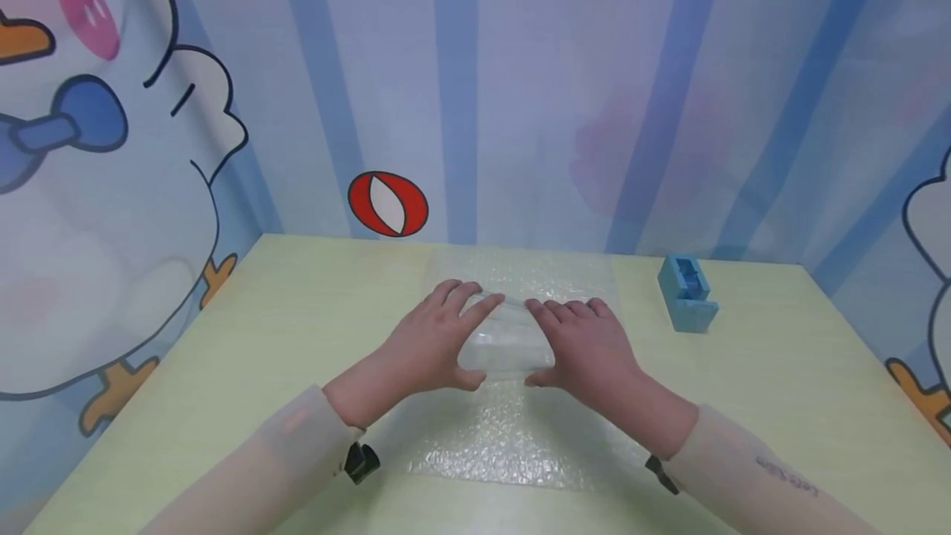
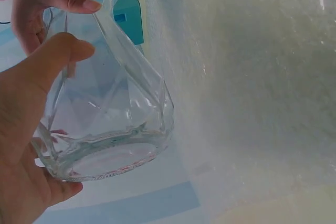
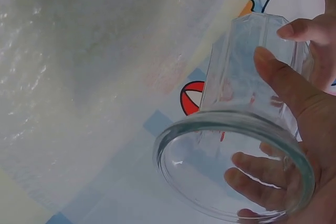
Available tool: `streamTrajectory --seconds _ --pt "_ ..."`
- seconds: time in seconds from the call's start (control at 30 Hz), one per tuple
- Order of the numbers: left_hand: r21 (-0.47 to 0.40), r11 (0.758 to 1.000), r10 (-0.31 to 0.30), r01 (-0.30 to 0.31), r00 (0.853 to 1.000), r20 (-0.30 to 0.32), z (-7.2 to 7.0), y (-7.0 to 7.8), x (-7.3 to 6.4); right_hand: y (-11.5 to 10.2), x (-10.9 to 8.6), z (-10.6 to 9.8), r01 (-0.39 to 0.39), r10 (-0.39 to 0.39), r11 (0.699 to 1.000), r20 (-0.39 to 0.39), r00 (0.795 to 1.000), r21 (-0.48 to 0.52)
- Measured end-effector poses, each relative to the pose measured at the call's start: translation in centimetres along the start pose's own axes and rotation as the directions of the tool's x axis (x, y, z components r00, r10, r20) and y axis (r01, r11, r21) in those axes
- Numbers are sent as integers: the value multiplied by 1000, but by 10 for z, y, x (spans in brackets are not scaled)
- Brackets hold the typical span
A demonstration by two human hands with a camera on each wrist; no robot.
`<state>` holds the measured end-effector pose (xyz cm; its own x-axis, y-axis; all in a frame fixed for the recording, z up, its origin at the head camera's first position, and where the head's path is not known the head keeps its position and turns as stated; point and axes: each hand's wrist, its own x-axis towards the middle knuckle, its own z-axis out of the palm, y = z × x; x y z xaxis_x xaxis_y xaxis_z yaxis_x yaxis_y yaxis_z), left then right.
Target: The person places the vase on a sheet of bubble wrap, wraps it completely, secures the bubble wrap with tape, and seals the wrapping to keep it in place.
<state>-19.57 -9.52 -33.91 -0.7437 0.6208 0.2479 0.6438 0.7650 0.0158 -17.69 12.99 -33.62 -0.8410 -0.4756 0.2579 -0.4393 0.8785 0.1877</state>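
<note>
Both hands hold a clear drinking glass (image 1: 508, 349) sideways above a sheet of bubble wrap (image 1: 505, 444). My left hand (image 1: 434, 341) grips the base end, thumb on the near side and fingers around the far side. The rim end is held by my right hand (image 1: 590, 345) in the same way. In the left wrist view the glass (image 2: 113, 103) shows faceted sides and a thick round base. Its wide round rim faces the right wrist view, where fingers of the right hand (image 3: 310, 114) show through the glass (image 3: 236, 72).
A blue tape dispenser (image 1: 687, 304) stands at the right rear of the pale yellow table (image 1: 319, 304). Behind the table hangs a striped cartoon backdrop (image 1: 520, 89). The bubble wrap reaches from the table's back edge toward the front.
</note>
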Motion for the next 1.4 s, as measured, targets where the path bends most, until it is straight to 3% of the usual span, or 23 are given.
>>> streamTrajectory --seconds 0.5,0.73,1.17,1.4 --pt "9 999 37 -38 999 30 3 2 -10 -1 -10 7 -1 -2 996 38 999 90" --pt "-19 999 34 -33 996 79 6 4 -14 -2 -18 12 2 -7 989 32 999 145" --pt "-64 998 29 -18 984 175 7 7 -14 0 -25 17 -15 -8 979 112 994 201" --pt "-61 998 34 -24 984 175 10 8 -14 3 -28 17 -10 -23 973 141 990 230"
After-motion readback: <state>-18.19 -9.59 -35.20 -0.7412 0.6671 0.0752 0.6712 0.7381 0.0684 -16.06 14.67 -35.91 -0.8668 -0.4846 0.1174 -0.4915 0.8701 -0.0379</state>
